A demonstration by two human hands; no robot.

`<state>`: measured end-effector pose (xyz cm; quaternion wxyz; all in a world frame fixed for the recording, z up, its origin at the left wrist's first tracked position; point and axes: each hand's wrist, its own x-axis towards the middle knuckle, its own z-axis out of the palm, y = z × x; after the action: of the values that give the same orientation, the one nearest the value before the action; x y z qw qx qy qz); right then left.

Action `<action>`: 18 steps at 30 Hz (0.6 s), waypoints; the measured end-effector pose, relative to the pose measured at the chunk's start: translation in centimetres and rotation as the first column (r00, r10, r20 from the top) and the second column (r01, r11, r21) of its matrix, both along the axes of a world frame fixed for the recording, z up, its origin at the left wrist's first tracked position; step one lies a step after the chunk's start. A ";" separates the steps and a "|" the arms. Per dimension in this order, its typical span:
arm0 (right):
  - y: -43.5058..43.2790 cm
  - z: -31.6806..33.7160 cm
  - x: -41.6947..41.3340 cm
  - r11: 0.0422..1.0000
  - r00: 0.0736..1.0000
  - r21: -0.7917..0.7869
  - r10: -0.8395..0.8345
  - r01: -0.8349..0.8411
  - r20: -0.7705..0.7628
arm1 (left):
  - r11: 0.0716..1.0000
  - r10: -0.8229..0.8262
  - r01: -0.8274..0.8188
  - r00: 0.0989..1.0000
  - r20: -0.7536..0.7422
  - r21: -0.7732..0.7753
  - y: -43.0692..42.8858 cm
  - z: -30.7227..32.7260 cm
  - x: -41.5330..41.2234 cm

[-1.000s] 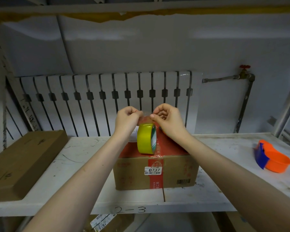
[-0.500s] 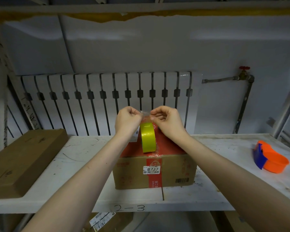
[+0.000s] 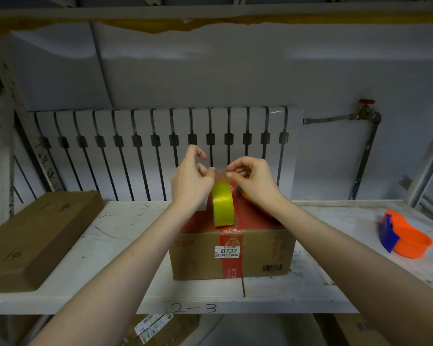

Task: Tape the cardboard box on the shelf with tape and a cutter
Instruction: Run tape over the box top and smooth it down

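Observation:
A brown cardboard box (image 3: 258, 253) with a red top and a label reading 8737 sits mid-shelf. A yellow-green roll of tape (image 3: 222, 208) stands on edge on the box top. Above the roll, my left hand (image 3: 189, 178) and my right hand (image 3: 254, 179) both pinch the clear free end of the tape (image 3: 220, 172) between thumb and fingers. An orange object (image 3: 256, 206), possibly the cutter, lies on the box top under my right wrist, mostly hidden.
An orange and blue tape dispenser (image 3: 403, 237) lies at the right of the white shelf (image 3: 115, 236), marked 2-3 on its front edge. A flat brown carton (image 3: 33, 236) lies at the left. A white radiator (image 3: 145, 146) and pipe with a red valve (image 3: 365, 113) stand behind.
The roll has turned so its edge faces me and now rests lower on the box top. My left fingers have loosened and lifted slightly while both hands keep the tape end.

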<state>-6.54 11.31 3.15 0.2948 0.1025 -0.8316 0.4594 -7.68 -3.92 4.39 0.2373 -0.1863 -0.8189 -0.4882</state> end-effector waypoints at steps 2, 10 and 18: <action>0.0 0.0 0.0 1.000 1.000 0.007 -0.006 0.006 0.001 | 0.999 0.013 -0.016 0.999 -0.051 -0.052 0.0 -0.1 0.2; -0.1 0.0 0.1 1.000 0.999 -0.009 0.026 -0.026 0.023 | 0.938 0.118 -0.191 0.960 -0.253 -0.288 0.1 -0.4 0.4; -0.6 0.0 0.7 1.000 0.999 0.013 0.017 -0.018 0.033 | 0.874 0.199 -0.318 0.924 -0.325 -0.367 0.5 -0.5 0.8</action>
<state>-5.84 10.76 3.19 0.2763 0.1042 -0.8385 0.4579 -6.90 -3.45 3.86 0.3685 -0.1864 -0.8795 -0.2366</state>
